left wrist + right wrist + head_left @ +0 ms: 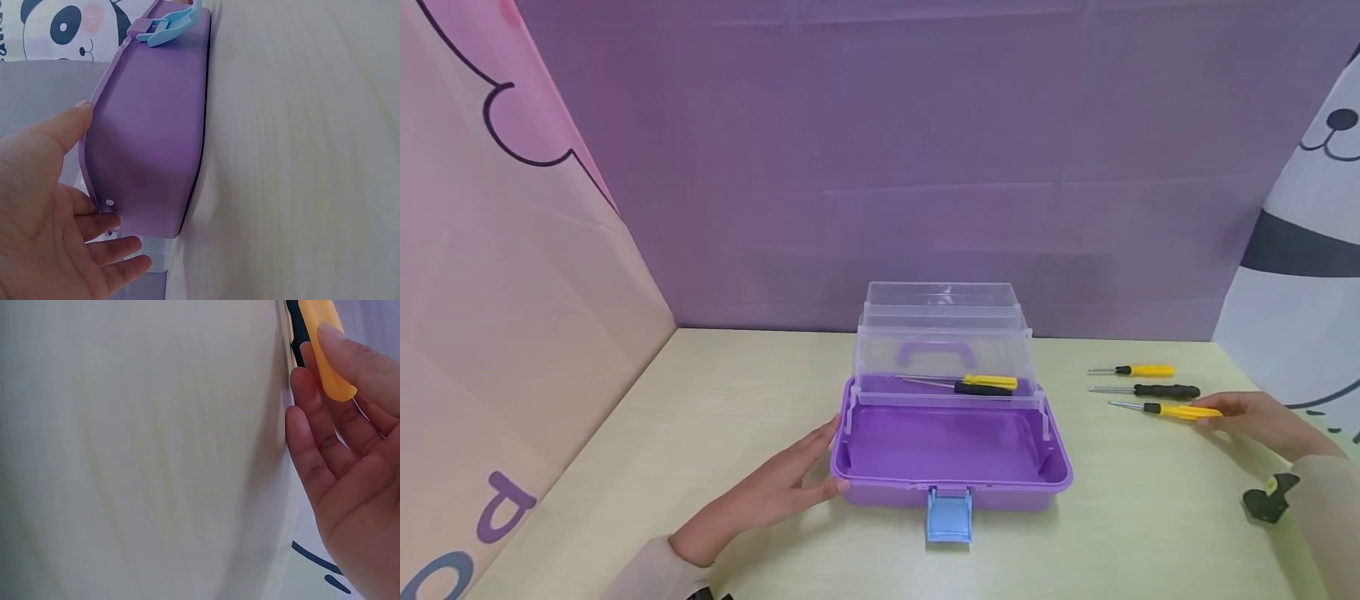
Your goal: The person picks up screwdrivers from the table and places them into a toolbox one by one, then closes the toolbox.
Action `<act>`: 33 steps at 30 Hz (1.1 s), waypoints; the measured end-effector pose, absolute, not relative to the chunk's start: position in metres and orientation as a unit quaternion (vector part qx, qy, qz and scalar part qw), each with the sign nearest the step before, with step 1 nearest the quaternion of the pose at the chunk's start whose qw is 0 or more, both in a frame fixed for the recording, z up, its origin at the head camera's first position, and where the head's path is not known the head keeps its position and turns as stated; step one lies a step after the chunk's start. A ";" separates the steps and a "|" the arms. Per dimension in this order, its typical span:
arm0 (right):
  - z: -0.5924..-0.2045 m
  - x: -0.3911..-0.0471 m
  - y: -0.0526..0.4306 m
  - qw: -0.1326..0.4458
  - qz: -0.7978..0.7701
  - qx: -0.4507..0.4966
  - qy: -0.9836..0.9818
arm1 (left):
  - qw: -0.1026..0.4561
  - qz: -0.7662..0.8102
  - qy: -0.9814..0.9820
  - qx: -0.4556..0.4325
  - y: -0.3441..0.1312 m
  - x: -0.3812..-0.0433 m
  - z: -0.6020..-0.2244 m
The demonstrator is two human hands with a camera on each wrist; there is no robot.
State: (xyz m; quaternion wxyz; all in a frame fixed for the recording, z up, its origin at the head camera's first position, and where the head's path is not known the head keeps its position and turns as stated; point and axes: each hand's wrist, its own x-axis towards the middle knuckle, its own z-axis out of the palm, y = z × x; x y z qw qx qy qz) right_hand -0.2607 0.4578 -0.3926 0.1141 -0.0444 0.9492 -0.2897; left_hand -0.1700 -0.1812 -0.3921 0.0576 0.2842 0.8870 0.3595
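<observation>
A purple toolbox (951, 497) stands with its clear lid (940, 317) raised and its blue latch (950, 518) hanging down in front. My left hand (775, 492) rests against its left front corner, thumb at the rim and fingers fairly straight along the side. In the left wrist view, that thumb touches the purple wall (147, 125). At the right, my right hand (1262, 421) pinches the handle end of a yellow screwdriver (1176, 412). The right wrist view shows the thumb on the yellow handle (325, 356); its shaft is out of sight there.
Beyond the held screwdriver lie a black screwdriver (1167, 391) and another yellow screwdriver (1150, 371). A yellow one (991, 382) and a black one (983, 389) lie in the toolbox's clear tray. A purple cloth (925, 167) hangs behind the pale table (737, 392).
</observation>
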 end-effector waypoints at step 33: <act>-0.387 -0.249 0.451 0.058 -0.286 -0.062 0.955 | 0.060 0.365 0.886 0.279 -0.180 -0.169 -0.391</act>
